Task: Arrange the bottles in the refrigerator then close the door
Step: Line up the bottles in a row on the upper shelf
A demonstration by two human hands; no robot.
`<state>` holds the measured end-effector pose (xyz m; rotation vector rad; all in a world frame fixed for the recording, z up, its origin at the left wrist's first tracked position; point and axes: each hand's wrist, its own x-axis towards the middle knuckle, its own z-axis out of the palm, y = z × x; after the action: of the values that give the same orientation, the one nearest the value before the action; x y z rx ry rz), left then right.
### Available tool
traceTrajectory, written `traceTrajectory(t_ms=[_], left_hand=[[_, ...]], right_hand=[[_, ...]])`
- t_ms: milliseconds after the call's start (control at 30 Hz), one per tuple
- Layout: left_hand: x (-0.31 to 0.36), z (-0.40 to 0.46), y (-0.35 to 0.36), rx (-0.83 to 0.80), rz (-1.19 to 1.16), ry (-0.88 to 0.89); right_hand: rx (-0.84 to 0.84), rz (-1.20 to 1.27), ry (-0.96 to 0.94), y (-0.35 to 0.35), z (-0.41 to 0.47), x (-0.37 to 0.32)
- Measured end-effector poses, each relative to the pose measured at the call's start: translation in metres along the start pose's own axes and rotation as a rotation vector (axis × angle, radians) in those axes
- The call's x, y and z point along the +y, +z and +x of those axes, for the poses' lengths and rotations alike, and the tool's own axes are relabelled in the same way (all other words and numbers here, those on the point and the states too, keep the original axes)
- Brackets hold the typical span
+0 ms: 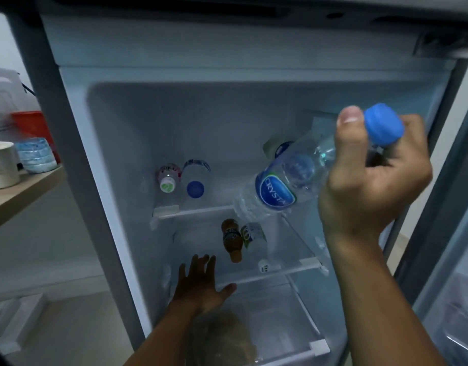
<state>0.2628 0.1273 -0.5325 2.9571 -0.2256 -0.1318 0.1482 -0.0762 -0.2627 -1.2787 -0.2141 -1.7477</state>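
A: What is the right hand (372,180) doing?

B: It is gripping a clear water bottle (288,180) by the neck, thumb and fingers wrapping just under the blue cap (384,126). The bottle is tilting, base pointing down and into the fridge (108,159), hanging in the air above the right side of the upper shelf (195,211).

A: And the left hand (201,283)?

B: It is reaching in low, fingers spreading, palm down, grasping nothing. It is hovering at the front of the lower shelf (254,278); I cannot tell whether it is touching the glass.

A: Where are the other bottles sitting?

B: Two are standing side by side at the back left of the upper shelf: a white-capped one (168,178) and a blue-capped one (195,178). On the lower shelf a brown bottle (231,239) and a clear one (255,241) are lying beside each other, caps facing the front.

A: The door?

B: It is standing open at the right edge (449,260).
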Motion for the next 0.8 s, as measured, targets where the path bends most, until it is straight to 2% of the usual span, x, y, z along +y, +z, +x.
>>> traceTrajectory(t_ms=[133,400,533,667,800], left_hand=[[0.000,0.001,0.001,0.006,0.009,0.001],[-0.001,0.001,0.002,0.023,-0.011,0.007],[-0.002,0.002,0.003,0.012,-0.021,0.005],[-0.002,0.005,0.006,0.020,-0.023,-0.002],[-0.002,0.007,0.009,0.016,-0.028,-0.010]], right_hand=[[0.002,0.076,-0.053,0.015,-0.008,0.000],[-0.243,-0.030,0.092,0.022,-0.057,0.035],[-0.509,-0.096,0.194,0.034,-0.072,0.042],[-0.800,-0.352,0.170,0.054,-0.094,0.057],[-0.832,-0.330,0.215,0.070,-0.112,0.070]])
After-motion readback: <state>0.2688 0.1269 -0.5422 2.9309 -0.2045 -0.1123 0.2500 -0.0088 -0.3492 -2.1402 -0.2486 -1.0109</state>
